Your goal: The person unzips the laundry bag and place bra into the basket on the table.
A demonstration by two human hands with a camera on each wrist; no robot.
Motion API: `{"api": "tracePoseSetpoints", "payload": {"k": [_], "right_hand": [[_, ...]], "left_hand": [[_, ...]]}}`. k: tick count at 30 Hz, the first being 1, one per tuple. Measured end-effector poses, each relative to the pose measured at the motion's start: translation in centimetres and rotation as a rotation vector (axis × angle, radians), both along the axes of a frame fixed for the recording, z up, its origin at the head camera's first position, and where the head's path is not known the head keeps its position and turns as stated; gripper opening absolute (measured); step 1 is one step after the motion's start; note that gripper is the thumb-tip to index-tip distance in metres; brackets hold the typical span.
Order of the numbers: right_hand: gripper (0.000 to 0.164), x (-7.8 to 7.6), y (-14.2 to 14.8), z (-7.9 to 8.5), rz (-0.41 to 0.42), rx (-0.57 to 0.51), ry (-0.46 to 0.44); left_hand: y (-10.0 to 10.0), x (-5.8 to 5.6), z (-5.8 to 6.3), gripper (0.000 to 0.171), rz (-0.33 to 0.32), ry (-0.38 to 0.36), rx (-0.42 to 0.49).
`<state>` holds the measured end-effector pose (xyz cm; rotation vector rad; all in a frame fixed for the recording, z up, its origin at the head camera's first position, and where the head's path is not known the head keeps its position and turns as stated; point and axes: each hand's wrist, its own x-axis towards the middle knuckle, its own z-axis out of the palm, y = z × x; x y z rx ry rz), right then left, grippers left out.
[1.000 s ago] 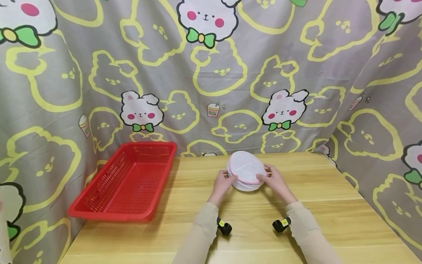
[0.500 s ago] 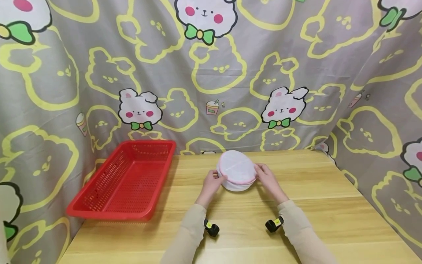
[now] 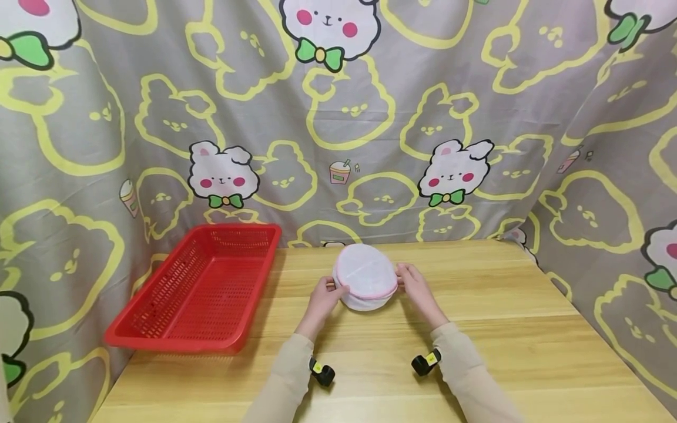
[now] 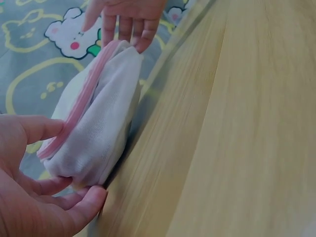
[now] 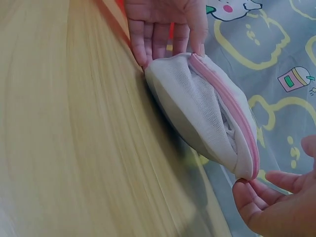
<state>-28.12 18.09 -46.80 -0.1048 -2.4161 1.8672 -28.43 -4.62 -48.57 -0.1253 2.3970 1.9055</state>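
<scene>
A round white mesh laundry bag (image 3: 366, 273) with a pink zipper (image 5: 229, 101) around its edge is held just over the wooden table, tilted. My left hand (image 3: 324, 302) grips its left side, thumb on the zipper edge and fingers beneath, as the left wrist view shows. On the opposite side, the fingertips of my right hand (image 3: 418, 291) touch the bag's edge. In the right wrist view the right thumb (image 5: 309, 146) stands apart from the bag. Near one end of the zipper, the mesh is loosely folded.
A red plastic basket (image 3: 240, 305) with slotted walls stands on the left of the table (image 3: 508, 329). Behind the table hangs a grey curtain (image 3: 296, 117) printed with rabbits and yellow outlines. Black wrist cameras (image 3: 321, 372) sit on both sleeves.
Both hands have moved left with the laundry bag, toward the basket. The right thumb has come off the top of the bag, while the left hand keeps its grip.
</scene>
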Motion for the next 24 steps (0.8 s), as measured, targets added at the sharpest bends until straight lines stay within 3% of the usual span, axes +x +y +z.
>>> {"api": "tracePoseSetpoints", "payload": {"k": [12,16,24], "right_hand": [[0.047,0.8,-1.0,-0.4,0.017,-0.055,-0.011],[0.044,1.0,-1.0,-0.7,0.023,-0.030,0.010],[0.053,1.0,-0.9,-1.0,0.050,0.010,0.007]], "left_hand": [[-2.3,0.0,0.7,0.053,-0.076,-0.039,-0.015],[-2.4,0.1,1.1,0.053,-0.106,-0.047,-0.034],[-2.6,0.3,1.5,0.054,-0.126,-0.040,-0.081]]}}
